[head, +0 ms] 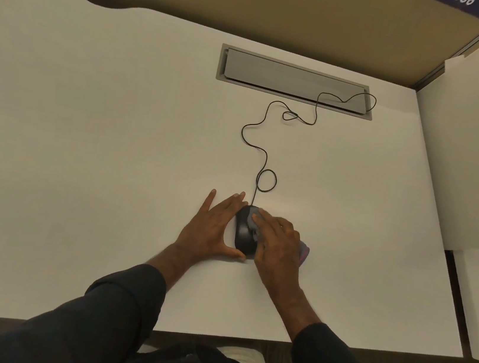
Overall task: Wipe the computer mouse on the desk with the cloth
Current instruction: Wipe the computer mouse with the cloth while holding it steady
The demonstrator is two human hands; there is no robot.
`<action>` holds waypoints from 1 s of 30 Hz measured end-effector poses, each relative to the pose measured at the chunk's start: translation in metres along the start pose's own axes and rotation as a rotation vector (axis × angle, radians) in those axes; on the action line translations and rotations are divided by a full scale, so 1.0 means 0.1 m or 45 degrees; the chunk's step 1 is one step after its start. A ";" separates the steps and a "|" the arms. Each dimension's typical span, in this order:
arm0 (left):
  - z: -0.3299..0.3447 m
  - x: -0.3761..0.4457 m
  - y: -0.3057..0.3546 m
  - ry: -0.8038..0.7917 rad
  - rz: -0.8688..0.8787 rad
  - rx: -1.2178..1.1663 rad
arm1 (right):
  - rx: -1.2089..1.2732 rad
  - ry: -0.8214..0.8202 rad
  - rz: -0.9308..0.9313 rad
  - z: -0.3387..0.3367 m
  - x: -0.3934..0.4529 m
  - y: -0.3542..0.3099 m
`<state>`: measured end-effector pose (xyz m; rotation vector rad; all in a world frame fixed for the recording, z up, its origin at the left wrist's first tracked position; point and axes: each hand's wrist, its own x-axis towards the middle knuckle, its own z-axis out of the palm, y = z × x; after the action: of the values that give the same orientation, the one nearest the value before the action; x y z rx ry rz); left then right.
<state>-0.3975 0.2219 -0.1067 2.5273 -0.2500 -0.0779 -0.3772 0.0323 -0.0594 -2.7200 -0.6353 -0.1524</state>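
The left hand (pixel 213 224) lies spread flat on the white worktop (pixel 82 142), its fingers alongside the left flank of the black mouse (pixel 244 228) and the thumb curled round its near end, bracing it in place. The mouse sits near the front middle of the worktop, its cord (pixel 262 153) snaking back to the grey cable hatch (pixel 294 77). The right hand (pixel 277 240) presses a grey cloth (pixel 303 253) over the mouse's right side, fingers close together. To wipe well, the brace should probably stay firm while the cloth makes short strokes, working round the buttons and flanks without dragging the cord.
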 end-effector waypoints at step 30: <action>0.00 0.00 0.01 0.010 0.005 0.020 | -0.055 -0.164 0.001 -0.04 0.22 -0.05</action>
<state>-0.3972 0.2213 -0.1065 2.5424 -0.2534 -0.0650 -0.3599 0.0445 -0.0500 -2.7889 -0.6742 0.0096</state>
